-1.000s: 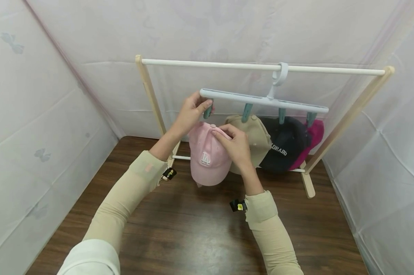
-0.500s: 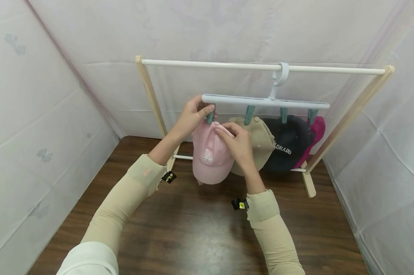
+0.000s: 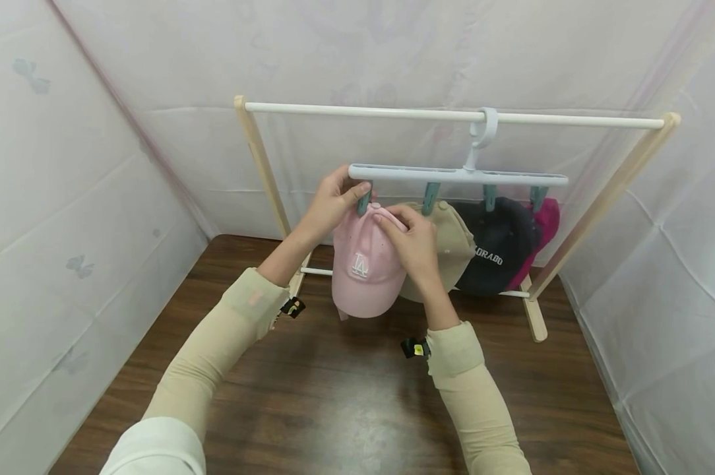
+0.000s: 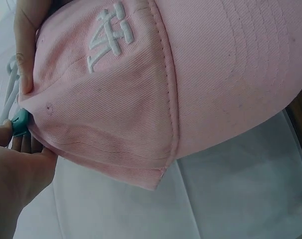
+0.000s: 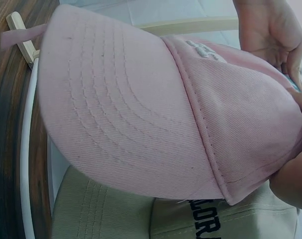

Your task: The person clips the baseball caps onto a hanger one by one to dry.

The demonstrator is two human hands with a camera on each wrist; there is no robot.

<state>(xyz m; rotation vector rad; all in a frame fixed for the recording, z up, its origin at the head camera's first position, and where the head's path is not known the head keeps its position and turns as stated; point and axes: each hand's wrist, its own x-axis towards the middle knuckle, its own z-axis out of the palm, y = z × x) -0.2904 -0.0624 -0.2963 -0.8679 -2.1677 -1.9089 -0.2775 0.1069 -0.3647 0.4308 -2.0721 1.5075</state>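
My left hand (image 3: 329,206) pinches the green clip (image 3: 365,199) at the left end of a pale blue hanger (image 3: 407,174). The clip's lower end is right at the crown of a pink baseball cap (image 3: 366,293) with a white LA logo. My right hand (image 3: 415,245) pinches that cap near its top button, and its brim hangs downward. In the left wrist view, the left thumb and fingers close around the clip (image 4: 21,121) beside the cap's crown (image 4: 103,107). In the right wrist view, the pink cap (image 5: 126,114) overlaps a beige cap (image 5: 106,209) with dark lettering.
A beige cap (image 3: 450,247), a black cap (image 3: 482,280) and a magenta cap (image 3: 549,221) hang from the other clips. The hanger hooks over a white rail (image 3: 345,112) on a wooden-legged rack, standing on a dark wood surface (image 3: 322,396). White fabric (image 3: 96,231) surrounds it.
The hanger's left end has come down, with the left hand and clip lower too. The pink cap has shifted slightly right and up, and its crown now meets the clip.
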